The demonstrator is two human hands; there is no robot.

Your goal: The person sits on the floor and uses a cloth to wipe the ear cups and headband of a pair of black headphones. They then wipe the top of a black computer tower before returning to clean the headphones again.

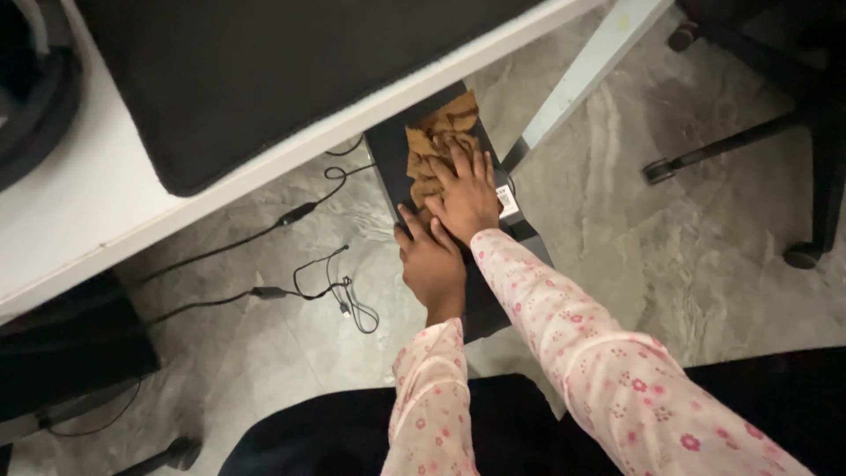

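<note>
Head view: a white desk edge [291,145] overhangs the dark upright computer case [493,291] on the grey floor, with black cables [326,282] lying beside it. The right hand [467,198] presses flat, fingers spread, on a crumpled brown cloth [436,141] atop the case; the left hand [432,264] rests open on the case's edge, holding nothing.

We see a computer case [458,247] standing on the floor [670,256] under the worktop's [79,203] front edge, a cloth [436,145] on top. Cables [300,282] lie left of it; a mat [264,70] lies on the worktop.
</note>
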